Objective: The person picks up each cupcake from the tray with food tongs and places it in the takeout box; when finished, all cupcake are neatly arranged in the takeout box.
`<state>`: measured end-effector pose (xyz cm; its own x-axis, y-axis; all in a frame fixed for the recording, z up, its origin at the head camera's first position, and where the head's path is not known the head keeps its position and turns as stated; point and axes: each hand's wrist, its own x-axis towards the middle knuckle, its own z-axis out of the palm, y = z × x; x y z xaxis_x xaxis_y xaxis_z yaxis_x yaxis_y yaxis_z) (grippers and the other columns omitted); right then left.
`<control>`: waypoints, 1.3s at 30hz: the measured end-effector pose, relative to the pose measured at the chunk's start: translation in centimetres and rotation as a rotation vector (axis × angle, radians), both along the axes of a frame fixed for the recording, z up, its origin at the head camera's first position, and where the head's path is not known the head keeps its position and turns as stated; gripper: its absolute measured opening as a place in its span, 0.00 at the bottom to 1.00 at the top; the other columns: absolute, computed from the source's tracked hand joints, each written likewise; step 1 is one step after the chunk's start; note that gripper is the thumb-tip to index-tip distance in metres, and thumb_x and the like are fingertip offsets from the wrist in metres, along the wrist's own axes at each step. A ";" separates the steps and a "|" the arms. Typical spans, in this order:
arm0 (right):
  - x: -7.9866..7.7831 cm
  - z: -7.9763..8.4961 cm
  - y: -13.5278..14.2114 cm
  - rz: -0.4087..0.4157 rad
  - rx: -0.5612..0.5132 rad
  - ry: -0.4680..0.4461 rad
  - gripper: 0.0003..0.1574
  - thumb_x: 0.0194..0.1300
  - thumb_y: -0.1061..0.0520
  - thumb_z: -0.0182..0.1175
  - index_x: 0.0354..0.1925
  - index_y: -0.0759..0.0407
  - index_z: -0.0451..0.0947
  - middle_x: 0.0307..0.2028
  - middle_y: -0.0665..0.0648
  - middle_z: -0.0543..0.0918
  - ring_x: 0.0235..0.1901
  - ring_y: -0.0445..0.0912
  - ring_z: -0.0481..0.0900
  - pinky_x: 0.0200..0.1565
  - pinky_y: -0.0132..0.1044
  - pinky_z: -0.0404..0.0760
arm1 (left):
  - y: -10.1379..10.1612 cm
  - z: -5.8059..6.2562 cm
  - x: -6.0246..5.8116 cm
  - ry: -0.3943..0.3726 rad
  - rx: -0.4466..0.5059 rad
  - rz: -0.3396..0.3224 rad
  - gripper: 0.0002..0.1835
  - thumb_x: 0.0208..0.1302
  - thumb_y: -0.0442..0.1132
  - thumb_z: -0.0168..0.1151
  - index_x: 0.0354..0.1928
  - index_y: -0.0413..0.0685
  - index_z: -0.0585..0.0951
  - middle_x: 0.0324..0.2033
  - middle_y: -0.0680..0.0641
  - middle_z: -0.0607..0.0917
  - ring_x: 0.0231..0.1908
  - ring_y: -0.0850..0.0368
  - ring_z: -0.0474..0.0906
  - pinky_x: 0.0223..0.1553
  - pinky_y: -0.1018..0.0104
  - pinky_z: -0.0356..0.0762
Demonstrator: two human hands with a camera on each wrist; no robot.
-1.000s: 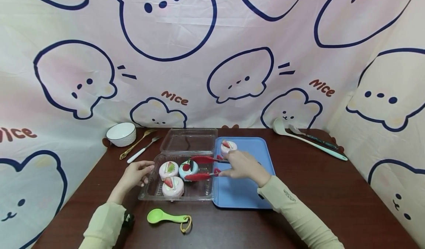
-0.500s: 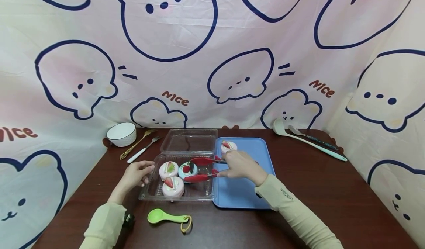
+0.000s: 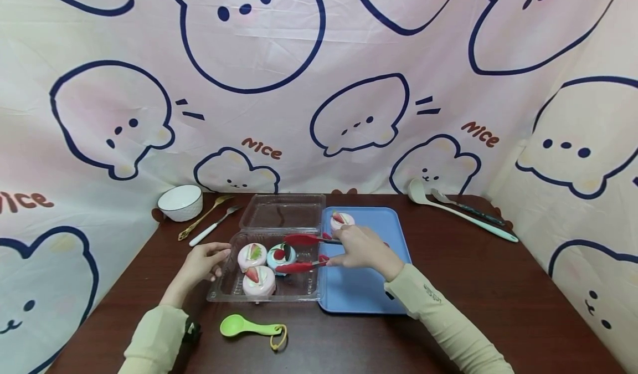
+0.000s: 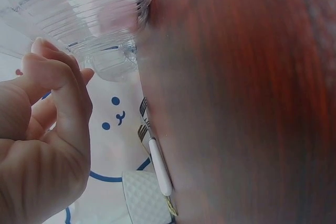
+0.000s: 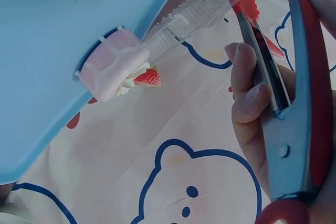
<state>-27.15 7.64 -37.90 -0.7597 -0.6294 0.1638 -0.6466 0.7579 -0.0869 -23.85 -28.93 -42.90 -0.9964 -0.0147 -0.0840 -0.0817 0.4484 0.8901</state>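
My right hand grips a pair of tongs with red tips and metal arms. In the head view the red tips stand on the far and near sides of a small light-blue cake topped with a red berry. Firm contact cannot be told. Two pink cakes, one with a strawberry and one with green fruit, sit beside it in a clear plastic container. My left hand holds the container's left edge with bent fingers, seen closer in the left wrist view.
A blue tray adjoins the container's right side; a pink strawberry cake sits on its far left corner. A green measuring spoon lies in front. Bowl and forks are back left, ladle back right.
My right hand has shifted slightly left with the tongs, their red tips still on either side of the blue cake. My left hand has stayed at the container's edge.
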 end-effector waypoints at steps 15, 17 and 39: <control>0.3 0.0 1.3 0.018 -0.177 -0.010 0.37 0.45 0.35 0.67 0.44 0.60 0.79 0.34 0.54 0.81 0.24 0.40 0.69 0.26 0.31 0.70 | 0.2 0.2 0.2 -0.001 0.007 -0.008 0.21 0.67 0.38 0.51 0.56 0.31 0.69 0.27 0.45 0.76 0.15 0.60 0.71 0.16 0.66 0.72; 0.4 0.2 2.0 0.022 -0.221 0.009 0.37 0.45 0.36 0.68 0.46 0.61 0.78 0.36 0.54 0.81 0.26 0.40 0.70 0.28 0.32 0.71 | 0.3 0.2 0.2 -0.002 0.005 -0.008 0.21 0.67 0.38 0.51 0.57 0.31 0.69 0.26 0.45 0.76 0.15 0.60 0.71 0.16 0.65 0.72; -1.8 -1.6 11.3 -0.356 -0.228 0.005 0.45 0.44 0.32 0.66 0.49 0.65 0.77 0.42 0.63 0.80 0.33 0.48 0.74 0.34 0.44 0.77 | 0.0 -0.1 0.2 0.016 -0.016 0.003 0.21 0.67 0.38 0.50 0.57 0.32 0.69 0.24 0.45 0.75 0.15 0.60 0.71 0.16 0.66 0.72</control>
